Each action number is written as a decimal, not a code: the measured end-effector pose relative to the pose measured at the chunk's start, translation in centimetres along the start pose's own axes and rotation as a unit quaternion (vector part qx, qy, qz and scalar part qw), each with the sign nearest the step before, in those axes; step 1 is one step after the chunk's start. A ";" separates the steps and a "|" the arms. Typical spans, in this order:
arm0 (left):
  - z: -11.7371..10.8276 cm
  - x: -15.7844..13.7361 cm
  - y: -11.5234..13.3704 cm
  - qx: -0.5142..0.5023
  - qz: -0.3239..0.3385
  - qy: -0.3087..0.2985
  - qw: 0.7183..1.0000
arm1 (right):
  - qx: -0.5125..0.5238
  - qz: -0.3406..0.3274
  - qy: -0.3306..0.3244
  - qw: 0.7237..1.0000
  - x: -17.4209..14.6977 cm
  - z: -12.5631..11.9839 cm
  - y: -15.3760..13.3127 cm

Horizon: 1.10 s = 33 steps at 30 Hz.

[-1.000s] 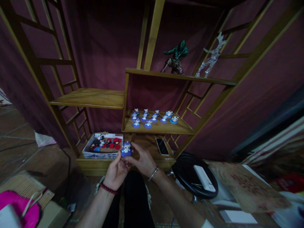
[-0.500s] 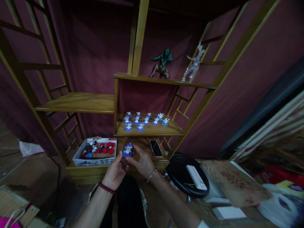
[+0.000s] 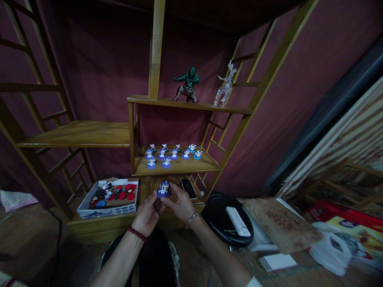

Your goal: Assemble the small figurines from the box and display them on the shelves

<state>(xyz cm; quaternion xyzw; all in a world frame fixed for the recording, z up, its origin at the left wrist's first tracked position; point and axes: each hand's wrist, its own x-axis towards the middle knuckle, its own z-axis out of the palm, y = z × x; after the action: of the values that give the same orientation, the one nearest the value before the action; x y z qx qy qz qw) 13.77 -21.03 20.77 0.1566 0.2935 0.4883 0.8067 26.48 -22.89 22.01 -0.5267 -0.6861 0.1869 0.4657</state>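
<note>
Between my two hands is a small purple-and-white figurine (image 3: 163, 189) on a round purple base, held upright in front of the lowest shelf. My left hand (image 3: 149, 214) grips its base from the left, with fingers curled under it. From the right, my right hand (image 3: 180, 204) pinches it with thumb and fingers. Just beyond, similar figurines (image 3: 166, 162) stand in rows on the middle shelf (image 3: 197, 166); the back ones are dark and the right ones blue. Left of my hands, an open cardboard box (image 3: 104, 211) holds more figurines with red and blue bases.
A phone (image 3: 188, 188) lies on the bottom shelf. Above stand a green crouching statue (image 3: 188, 84) and a clear deer figure (image 3: 224, 85). At right on the floor are a round black stool (image 3: 212, 217) with a white strip-like item (image 3: 237, 221), a white box (image 3: 277, 262) and plastic bags (image 3: 330, 247).
The view has shifted, so the shelf sits further left in the picture. The figurine has turned slightly in my hands, which both stay on it.
</note>
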 end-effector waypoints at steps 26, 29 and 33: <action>5.0 2.8 -1.2 0.046 0.043 -0.076 0.995 | 0.018 0.007 0.058 0.998 2.6 -5.0 3.6; 5.5 3.0 -1.2 0.057 0.041 -0.085 0.994 | 0.013 0.009 0.066 0.998 3.3 -5.2 4.5; 6.2 3.2 -1.1 0.070 0.036 -0.098 0.992 | 0.040 0.013 0.071 0.997 4.2 -5.5 5.1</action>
<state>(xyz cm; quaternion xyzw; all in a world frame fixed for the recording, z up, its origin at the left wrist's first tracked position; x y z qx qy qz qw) 19.55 -18.57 23.99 0.2706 0.2411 0.4776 0.8003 33.84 -18.50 22.76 -0.5284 -0.6365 0.1825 0.5314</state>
